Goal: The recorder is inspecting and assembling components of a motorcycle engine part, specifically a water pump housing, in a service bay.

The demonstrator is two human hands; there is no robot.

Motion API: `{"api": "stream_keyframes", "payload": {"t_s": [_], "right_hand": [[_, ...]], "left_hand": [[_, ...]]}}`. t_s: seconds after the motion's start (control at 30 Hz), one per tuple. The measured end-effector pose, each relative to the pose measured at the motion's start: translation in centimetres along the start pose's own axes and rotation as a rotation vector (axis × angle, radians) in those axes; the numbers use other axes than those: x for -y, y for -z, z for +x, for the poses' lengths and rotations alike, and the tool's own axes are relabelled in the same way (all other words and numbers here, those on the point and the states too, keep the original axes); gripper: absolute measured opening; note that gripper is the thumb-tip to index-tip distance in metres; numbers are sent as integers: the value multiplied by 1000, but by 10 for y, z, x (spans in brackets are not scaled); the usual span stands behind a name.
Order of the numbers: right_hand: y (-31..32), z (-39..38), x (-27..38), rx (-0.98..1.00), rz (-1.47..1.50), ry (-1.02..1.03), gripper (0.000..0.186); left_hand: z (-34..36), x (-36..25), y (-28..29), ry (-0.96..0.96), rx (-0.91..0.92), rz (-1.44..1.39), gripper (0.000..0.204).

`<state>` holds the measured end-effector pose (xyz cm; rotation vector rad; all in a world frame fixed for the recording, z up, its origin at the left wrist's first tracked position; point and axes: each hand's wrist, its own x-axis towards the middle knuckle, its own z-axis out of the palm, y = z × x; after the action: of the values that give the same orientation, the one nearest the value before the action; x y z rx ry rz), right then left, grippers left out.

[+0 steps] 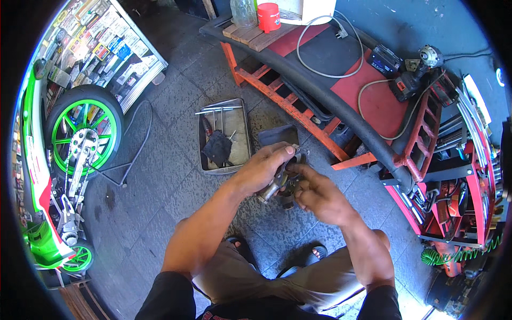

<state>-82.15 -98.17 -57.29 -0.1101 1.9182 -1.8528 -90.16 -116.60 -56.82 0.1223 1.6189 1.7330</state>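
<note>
Above the floor in front of my knees, my left hand [265, 166] is closed around a small grey metal engine part [270, 191], perhaps a carburetor. A shiny cylindrical end of it sticks out below the fingers. On its right side my right hand [321, 196] has curled fingers, with the index finger and thumb at the part's upper opening. Whether those fingertips also pinch something small is hidden. Beyond my left hand lies a metal tray [242, 140] with thin rods, a screwdriver-like tool and a dark cloth [217, 148]. A dark shallow pan [278, 134] sits just behind my hands.
An orange-framed bench with a red and black top [333, 56] stands at the back right, carrying a cordless impact wrench [413, 77] and a cable. A red tool rack [453, 208] is on the right. At left are a green motorcycle wheel [85, 133] and a sticker-covered cabinet [106, 45].
</note>
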Motion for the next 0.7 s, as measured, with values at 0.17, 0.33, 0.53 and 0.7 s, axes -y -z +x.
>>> {"api": "stream_keyframes", "payload": {"t_s": [0.17,0.33,0.53,0.7], "right_hand": [[11,-3,3,29,495,70,58],[5,-7,13,-37,370,-6,59],[-5,-8,22,-27,579,29,63],[-1,-10,24,-124,-322,108,60]], "left_hand": [[-4,2,4,-104,50,-72,42],[0,8,0,-117,41,-79,59],[9,18,-10,-224,40,-134,57],[7,19,-6,-186,44,-147,53]]}}
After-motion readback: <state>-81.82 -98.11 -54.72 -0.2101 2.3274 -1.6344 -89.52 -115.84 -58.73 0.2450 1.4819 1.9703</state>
